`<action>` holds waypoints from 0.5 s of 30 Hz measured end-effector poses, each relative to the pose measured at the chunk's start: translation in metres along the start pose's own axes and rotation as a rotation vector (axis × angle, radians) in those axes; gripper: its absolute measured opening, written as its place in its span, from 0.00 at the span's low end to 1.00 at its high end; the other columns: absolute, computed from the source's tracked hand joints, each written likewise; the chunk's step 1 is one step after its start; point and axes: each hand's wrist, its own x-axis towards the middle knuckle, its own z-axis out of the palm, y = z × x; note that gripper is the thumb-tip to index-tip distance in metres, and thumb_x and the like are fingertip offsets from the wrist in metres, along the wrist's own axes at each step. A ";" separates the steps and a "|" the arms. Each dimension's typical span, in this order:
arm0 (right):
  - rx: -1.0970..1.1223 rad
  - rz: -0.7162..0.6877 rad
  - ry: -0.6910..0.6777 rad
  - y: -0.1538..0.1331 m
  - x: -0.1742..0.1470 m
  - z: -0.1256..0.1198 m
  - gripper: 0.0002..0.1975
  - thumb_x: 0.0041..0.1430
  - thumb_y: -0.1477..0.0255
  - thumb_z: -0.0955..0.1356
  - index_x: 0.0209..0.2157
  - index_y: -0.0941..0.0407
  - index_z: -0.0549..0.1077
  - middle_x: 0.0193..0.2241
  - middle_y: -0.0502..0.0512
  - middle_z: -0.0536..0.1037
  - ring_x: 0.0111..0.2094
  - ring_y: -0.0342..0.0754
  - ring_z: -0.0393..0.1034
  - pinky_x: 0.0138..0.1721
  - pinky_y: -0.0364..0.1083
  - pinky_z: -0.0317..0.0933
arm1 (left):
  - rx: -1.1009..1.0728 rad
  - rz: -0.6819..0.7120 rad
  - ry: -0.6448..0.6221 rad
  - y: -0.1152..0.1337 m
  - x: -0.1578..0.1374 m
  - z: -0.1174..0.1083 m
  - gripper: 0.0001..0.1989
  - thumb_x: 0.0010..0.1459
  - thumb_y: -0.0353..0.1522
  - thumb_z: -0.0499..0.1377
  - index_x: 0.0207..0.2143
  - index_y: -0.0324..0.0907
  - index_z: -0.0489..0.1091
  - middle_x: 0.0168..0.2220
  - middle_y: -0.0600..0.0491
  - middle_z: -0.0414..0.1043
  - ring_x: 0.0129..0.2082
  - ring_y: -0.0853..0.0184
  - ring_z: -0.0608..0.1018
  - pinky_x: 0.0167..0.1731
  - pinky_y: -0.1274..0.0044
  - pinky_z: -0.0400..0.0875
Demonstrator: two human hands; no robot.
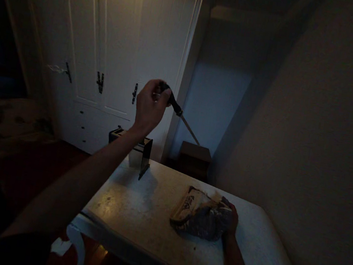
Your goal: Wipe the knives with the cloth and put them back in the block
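Note:
My left hand (153, 100) is raised above the table, fingers closed around the black handle of a long, thin-bladed knife (190, 129). The blade slants down to the right, clear of the tabletop. On the table's right part lies a crumpled bag (202, 216) with printed lettering and a dark lower side; its contents are hard to make out in the dim light. At the bag's right end, my right hand (232, 220) grips it, the fingers partly hidden behind it. Beneath my left forearm stands a toaster (142, 154), partly covered by the arm.
The pale table (155, 231) ends at a wall (310, 148) on the right. A white wardrobe (120, 40) with dark handles stands beyond it. Behind the table's far edge is a brown box-like piece (196, 152). A curved white leg (76, 241) shows below the front edge.

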 end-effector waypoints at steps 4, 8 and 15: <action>0.185 0.049 -0.010 -0.003 -0.003 0.000 0.22 0.38 0.55 0.67 0.33 0.56 0.73 0.32 0.59 0.79 0.37 0.56 0.72 0.44 0.56 0.64 | -0.212 -0.189 0.062 -0.008 -0.100 0.033 0.16 0.59 0.42 0.56 0.44 0.41 0.66 0.38 0.52 0.71 0.36 0.68 0.78 0.34 0.77 0.78; 0.308 0.066 0.005 -0.004 -0.006 -0.002 0.19 0.43 0.58 0.67 0.34 0.57 0.72 0.32 0.57 0.78 0.35 0.53 0.71 0.42 0.53 0.64 | -0.323 -0.427 0.049 -0.013 -0.189 0.064 0.17 0.56 0.42 0.59 0.43 0.41 0.67 0.39 0.51 0.72 0.38 0.66 0.78 0.39 0.74 0.78; 0.478 0.131 -0.024 0.006 -0.005 -0.007 0.14 0.46 0.64 0.69 0.35 0.56 0.74 0.34 0.54 0.80 0.38 0.51 0.70 0.45 0.52 0.63 | -0.457 -0.657 -0.055 -0.017 -0.278 0.103 0.17 0.55 0.40 0.60 0.45 0.42 0.67 0.40 0.52 0.70 0.40 0.67 0.77 0.41 0.72 0.79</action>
